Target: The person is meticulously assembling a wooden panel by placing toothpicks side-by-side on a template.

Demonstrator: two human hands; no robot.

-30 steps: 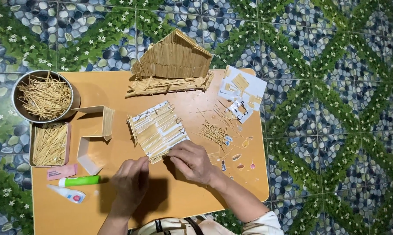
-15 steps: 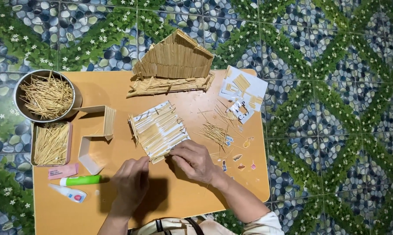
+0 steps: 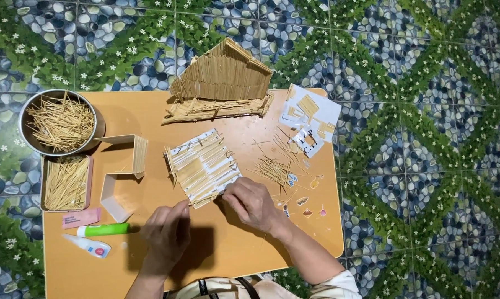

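A low orange table [image 3: 150, 111] is set on a floor of blue pebble tiles crossed by green, white-flowered bands. Nearest the wearer, the left hand [image 3: 166, 235] is seen resting on the tabletop, fingers curled downward, nothing visibly held in it; whether anything is pinched at the fingertips cannot be told. The right hand [image 3: 254, 204] is placed just beside it, its fingertips pressed on the near corner of a white panel covered with toothpicks [image 3: 201, 167], which lies flat at the table's middle.

At the near left edge, a small white glue bottle with a red label [image 3: 87, 246] is lying on its side; a green and white glue tube [image 3: 102, 229] lies just beyond it, and a flat pink packet [image 3: 81, 217] above that. A folded white card frame [image 3: 122, 173] stands left of the panel. A pink rectangular tray of toothpicks [image 3: 66, 182] is noted at the left edge, with a round metal bowl of toothpicks [image 3: 60, 122] behind it.

Right of the panel, loose toothpicks [image 3: 272, 168] and small coloured scraps are scattered. Farther right, white paper sheets with tan cut-outs [image 3: 309, 113] are lying. At the far edge, a toothpick house with a pitched roof [image 3: 221, 81] is standing.
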